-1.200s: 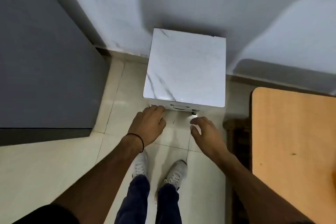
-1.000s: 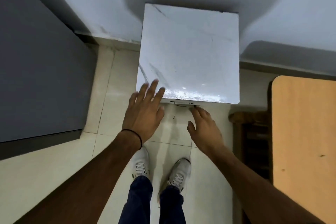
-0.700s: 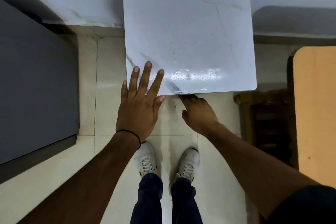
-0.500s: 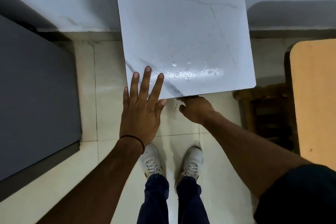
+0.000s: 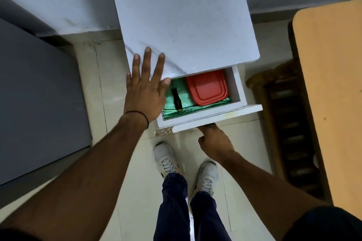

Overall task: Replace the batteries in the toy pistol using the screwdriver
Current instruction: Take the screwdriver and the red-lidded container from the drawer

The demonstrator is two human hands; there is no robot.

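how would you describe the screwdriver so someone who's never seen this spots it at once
Find the white marble-patterned cabinet with its drawer pulled open. Inside, on the green liner, the screwdriver lies at the left, beside the thumb of the left hand. It is the slim black-handled tool with a touch of yellow, unlike the broad red-lidded container to its right.

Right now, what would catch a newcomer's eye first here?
The red-lidded box sits at the right of the open drawer, on shiny green lining. Beside it, to the left, lies a dark-handled tool, likely the screwdriver. The left hand lies flat on the white cabinet top; the right hand reaches under the drawer front.
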